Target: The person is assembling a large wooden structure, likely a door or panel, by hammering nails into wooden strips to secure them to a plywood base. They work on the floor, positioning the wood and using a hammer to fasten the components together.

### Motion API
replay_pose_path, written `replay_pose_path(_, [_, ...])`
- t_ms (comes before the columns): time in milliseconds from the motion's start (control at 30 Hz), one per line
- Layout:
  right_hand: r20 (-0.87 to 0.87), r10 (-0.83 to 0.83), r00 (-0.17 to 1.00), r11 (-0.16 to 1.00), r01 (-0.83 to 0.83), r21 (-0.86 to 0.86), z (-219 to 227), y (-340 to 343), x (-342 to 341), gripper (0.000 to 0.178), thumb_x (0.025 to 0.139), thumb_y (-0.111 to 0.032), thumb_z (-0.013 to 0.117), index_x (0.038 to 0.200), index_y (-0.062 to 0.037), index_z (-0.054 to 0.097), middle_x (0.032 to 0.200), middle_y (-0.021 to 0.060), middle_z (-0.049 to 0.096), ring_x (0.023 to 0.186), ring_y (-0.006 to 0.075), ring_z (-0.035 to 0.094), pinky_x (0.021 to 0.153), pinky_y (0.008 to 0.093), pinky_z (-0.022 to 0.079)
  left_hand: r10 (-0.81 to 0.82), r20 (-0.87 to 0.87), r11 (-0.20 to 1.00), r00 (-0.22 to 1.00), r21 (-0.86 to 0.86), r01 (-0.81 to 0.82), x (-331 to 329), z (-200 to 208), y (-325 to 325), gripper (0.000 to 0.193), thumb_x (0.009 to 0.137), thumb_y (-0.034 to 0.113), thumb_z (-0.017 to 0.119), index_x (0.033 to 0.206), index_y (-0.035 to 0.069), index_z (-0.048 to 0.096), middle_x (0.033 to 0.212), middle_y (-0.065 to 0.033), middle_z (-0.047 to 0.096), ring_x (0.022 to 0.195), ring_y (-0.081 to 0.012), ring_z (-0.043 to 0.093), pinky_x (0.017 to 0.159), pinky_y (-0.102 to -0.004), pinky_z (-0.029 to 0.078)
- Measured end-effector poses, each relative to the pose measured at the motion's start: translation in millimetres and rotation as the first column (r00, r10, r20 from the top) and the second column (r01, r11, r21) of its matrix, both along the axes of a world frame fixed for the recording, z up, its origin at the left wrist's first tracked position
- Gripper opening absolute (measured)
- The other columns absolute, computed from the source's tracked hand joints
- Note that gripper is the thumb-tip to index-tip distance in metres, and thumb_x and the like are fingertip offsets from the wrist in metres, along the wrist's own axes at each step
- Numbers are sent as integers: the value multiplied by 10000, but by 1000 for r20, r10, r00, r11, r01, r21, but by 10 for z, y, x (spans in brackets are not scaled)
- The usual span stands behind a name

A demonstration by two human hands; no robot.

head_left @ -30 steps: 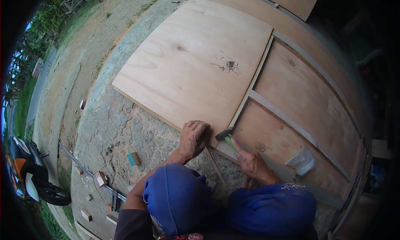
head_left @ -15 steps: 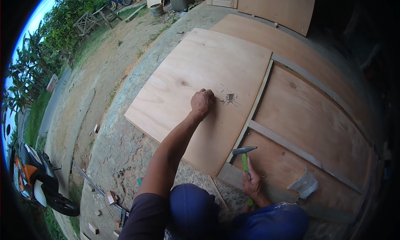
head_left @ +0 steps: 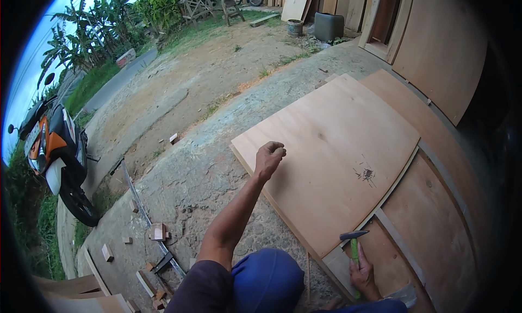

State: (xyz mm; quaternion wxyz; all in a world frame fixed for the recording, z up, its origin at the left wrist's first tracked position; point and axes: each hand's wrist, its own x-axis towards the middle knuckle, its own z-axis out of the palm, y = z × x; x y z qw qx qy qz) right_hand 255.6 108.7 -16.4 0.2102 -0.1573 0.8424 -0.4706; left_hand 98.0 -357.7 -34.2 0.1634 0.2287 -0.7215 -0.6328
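Observation:
My left hand point(head_left: 270, 158) is held over the left edge of a pale plywood sheet point(head_left: 331, 199), fingers curled together in a pinch. Whatever sits between them is too small to make out. In my right hand point(head_left: 364, 275) is a hammer point(head_left: 354, 235) with a green handle and dark metal head. It is held upright beside the sheet's near right corner. A small heap of loose nails point(head_left: 366, 174) lies on the right part of the plywood. The sheet rests over a wooden frame point(head_left: 401, 242) with a panel behind its strips.
Wood offcuts point(head_left: 107, 252) and a long metal bar clamp point(head_left: 163, 253) lie on the rough concrete at left. A motorcycle point(head_left: 60, 155) stands farther left. A plywood panel point(head_left: 443, 47) leans at the back right, near a grey container point(head_left: 329, 27) and a bucket point(head_left: 294, 27).
My left hand has drawn away from the nail heap to the sheet's left edge. The view has swung left. My right hand keeps its hold on the hammer.

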Motion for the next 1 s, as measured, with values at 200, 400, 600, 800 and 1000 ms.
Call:
replay_pose_path(200, [-200, 315, 928, 945, -287, 159, 540, -776, -960, 623, 972, -142, 539, 1534, -26, 297, 732, 94, 596, 583, 129, 577, 571, 297, 492, 200, -114, 969, 973, 172, -179, 392, 66, -657, 217, 916, 143, 675, 1092, 18, 670, 952, -52, 707, 868, -124, 659, 714, -290, 539])
replay_pose_path(400, [296, 201, 934, 977, -211, 2, 599, -2248, -1385, 647, 1013, -157, 480, 1587, -145, 181, 695, 5, 501, 468, 80, 454, 432, 256, 442, 507, -237, 858, 829, 46, -512, 608, -418, -1243, 189, 913, 154, 665, 1013, -6, 686, 913, -67, 698, 824, -135, 633, 751, -288, 510])
replay_pose_path(600, [183, 125, 975, 988, -139, 63, 219, -2791, -1578, 637, 1016, -204, 472, 1583, -143, 188, 642, 30, 507, 456, 113, 488, 413, 303, 478, 614, -125, 783, 779, -24, -621, 491, -470, -1025, 246, 931, 209, 610, 1059, 4, 659, 954, -146, 721, 853, -238, 689, 791, -347, 528])
replay_pose_path(800, [-39, 278, 960, 920, -255, 298, 217, -2993, -1592, 683, 991, -241, 505, 1563, -67, 173, 639, 180, 612, 514, 300, 633, 550, 430, 544, 644, -224, 693, 732, -235, -682, 266, -659, -628, 133, 932, 93, 576, 1020, -3, 602, 1174, -205, 642, 1045, -274, 636, 908, -368, 496])
replay_pose_path(1000, [-100, 333, 938, 853, -254, 457, 155, -3025, -1656, 715, 974, -286, 520, 1541, -7, 186, 701, 293, 623, 690, 475, 651, 676, 503, 520, 633, -263, 687, 728, -243, -685, 283, -520, -542, 121, 908, 82, 584, 1002, 12, 611, 1285, -248, 584, 1178, -357, 569, 1008, -427, 443])
